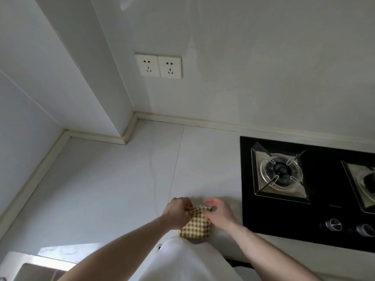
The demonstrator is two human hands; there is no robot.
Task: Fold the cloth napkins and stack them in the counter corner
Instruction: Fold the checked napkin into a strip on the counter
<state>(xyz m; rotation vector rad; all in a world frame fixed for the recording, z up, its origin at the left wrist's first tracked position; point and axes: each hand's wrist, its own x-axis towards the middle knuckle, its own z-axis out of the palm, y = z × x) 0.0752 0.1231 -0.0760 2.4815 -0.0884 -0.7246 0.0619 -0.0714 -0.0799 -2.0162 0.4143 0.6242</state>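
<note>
A small brown-and-cream checked napkin [196, 226] lies partly folded near the front edge of the pale counter [113, 179], just left of the stove. My left hand [177, 212] pinches its upper left edge. My right hand [220, 211] pinches the upper right edge, and the top of the cloth is lifted and bunched between the two hands. The counter corner [132, 126] is far behind, with no napkins in it. My forearms and white shirt hide the counter's front edge below the napkin.
A black gas hob [316, 220] with two burners and knobs fills the right side. A double wall socket [158, 65] sits above the corner. A wall column juts out at the back left. A sink edge [26, 264] shows at the bottom left.
</note>
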